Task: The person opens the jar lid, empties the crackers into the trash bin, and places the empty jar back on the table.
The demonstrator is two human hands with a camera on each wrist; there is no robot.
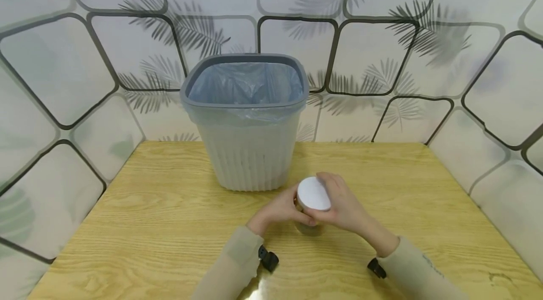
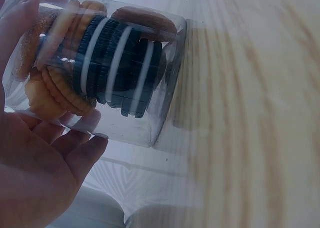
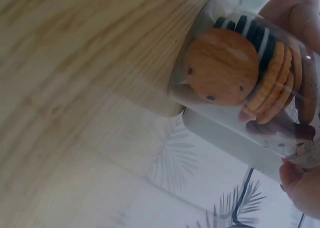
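A clear jar [image 2: 130, 130] with a white lid [image 1: 313, 193] stands upright on the wooden table, between both hands. Dark sandwich cookies with white filling [image 2: 120, 67] and golden cookies [image 2: 52, 92] show through its wall. A round brown cookie [image 3: 222, 67] leans against the inside in the right wrist view. My left hand [image 1: 282, 208] grips the jar's side, thumb in front and fingers round it. From the right, my right hand [image 1: 345, 208] holds the lid by its rim, thumb in front and fingers behind. Part of the jar is hidden by the hands.
Behind the jar and slightly left, a pale ribbed trash bin [image 1: 250, 154] with a grey rim and bluish plastic liner [image 1: 250, 83] stands on the table [image 1: 161, 224]. Patterned walls [image 1: 377, 54] enclose the table at the back and both sides.
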